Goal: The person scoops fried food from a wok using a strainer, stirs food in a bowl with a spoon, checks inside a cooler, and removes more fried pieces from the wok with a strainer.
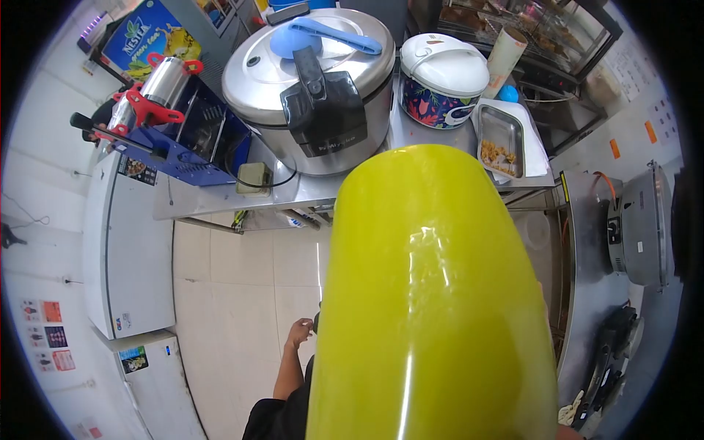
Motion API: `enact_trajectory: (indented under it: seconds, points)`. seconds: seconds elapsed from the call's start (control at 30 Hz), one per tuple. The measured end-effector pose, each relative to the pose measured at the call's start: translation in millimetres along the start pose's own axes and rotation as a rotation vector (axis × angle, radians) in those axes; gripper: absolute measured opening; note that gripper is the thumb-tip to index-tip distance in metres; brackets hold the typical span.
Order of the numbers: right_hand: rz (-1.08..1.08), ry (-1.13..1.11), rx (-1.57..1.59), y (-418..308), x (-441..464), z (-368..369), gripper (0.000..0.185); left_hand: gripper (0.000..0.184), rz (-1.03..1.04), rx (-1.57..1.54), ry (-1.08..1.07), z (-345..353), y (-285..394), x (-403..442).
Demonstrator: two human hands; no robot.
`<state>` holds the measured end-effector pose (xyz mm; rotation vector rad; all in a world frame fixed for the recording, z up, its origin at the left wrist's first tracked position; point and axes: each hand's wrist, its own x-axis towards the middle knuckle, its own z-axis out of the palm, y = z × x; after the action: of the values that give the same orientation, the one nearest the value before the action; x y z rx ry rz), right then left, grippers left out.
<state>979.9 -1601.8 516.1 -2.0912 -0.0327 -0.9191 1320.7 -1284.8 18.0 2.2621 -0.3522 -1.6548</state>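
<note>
A large glossy yellow-green container [433, 279] fills the middle of the view, close to the camera. Only slivers of skin from my right hand [543, 297] show at its right edge, closed against its side; most of that hand is hidden behind it. My left hand [299, 331] is low, left of the container, above the tiled floor. Its fingers are curled together beside a dark thing, and whatever they hold, if anything, is too small to tell. Beyond the container, a large steel cooker [249, 88] stands with a blue ladle [337, 35] on its lid.
On the steel table [183, 202] are a blue machine [183, 158], a white-lidded patterned pot [433, 103] and a metal tray [500, 139] with brown crumbs. White freezers [136, 249] line the left; a steel counter [590, 271] with a grey appliance [642, 227] runs along the right.
</note>
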Motion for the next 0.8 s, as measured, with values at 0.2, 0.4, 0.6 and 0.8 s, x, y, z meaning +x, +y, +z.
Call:
enact_trajectory:
  seconds: [0.2, 0.4, 0.6, 0.8]
  points:
    - [-0.025, 0.031, -0.047, -2.3, 2.7, -0.6, 0.02, 0.026, 0.007, 0.016, 0.009, 2.0, -8.0, 12.8]
    - [-0.019, 0.072, -0.003, -4.7, 3.0, 0.9, 0.021, 0.027, -0.008, 0.012, 0.023, 3.0, -10.1, 12.5]
    - [-0.045, 0.08, -0.043, -6.5, 2.9, 2.0, 0.016, 0.027, -0.012, 0.021, 0.013, 3.0, -17.1, 13.5]
    - [-0.062, 0.119, -0.07, -10.6, 7.1, 4.2, 0.011, 0.028, -0.018, 0.025, 0.006, 4.5, -20.7, 10.8]
